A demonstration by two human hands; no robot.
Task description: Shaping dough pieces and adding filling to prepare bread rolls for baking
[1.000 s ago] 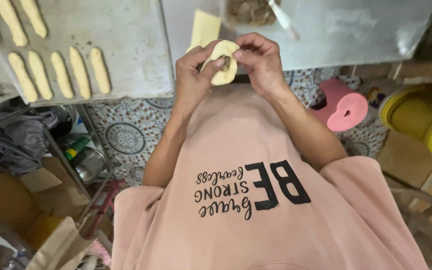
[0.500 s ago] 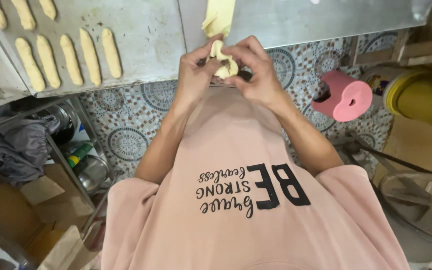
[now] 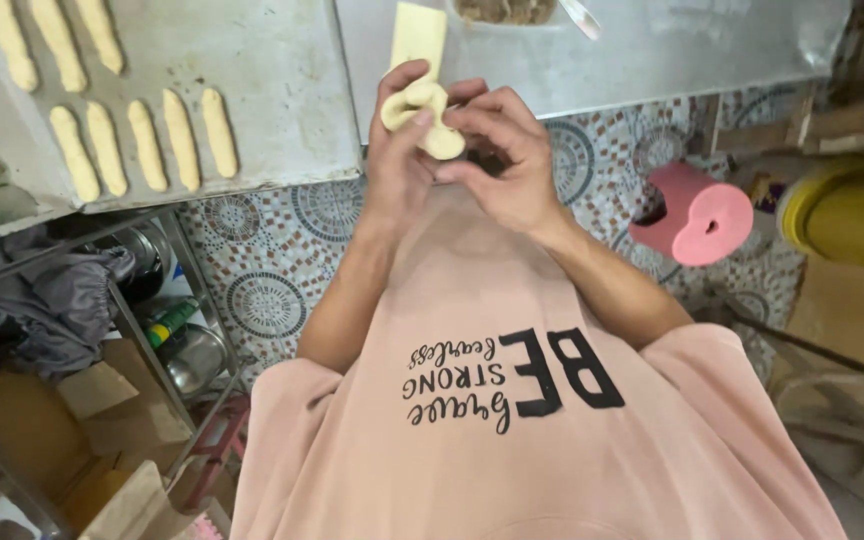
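The fingertips of both hands pinch a small piece of pale dough (image 3: 422, 118), folded over on itself, just off the near edge of the metal bench (image 3: 652, 50). The left hand (image 3: 400, 150) cups the piece from its side, thumb up over the top of the lump and the fingers curled round behind it. The right hand (image 3: 504, 160) closes on the lower end, with thumb and forefinger pressed together on the dough and the other fingers bent in beside them. Both hands are therefore clenched on the same piece, and the two touch each other around it.

Just beyond the hands, a flat pale strip of dough (image 3: 418, 35) lies on the bench at its near edge, running away from the person. Behind it, at the far edge of the view, stands a container of brownish filling (image 3: 504, 10) with a spoon (image 3: 582, 18) beside it.

On the left part of the bench sits a floured metal tray (image 3: 272, 90). On it lie rows of finger-shaped dough rolls (image 3: 142, 140), side by side and close together, some near the tray's front edge and more toward its far left corner.

Below the bench edge the patterned tile floor (image 3: 272, 260) shows. A pink plastic stool (image 3: 697, 215) stands to the right, near yellow tubs (image 3: 852, 220). The person's pink shirt (image 3: 532, 440) fills the foreground.
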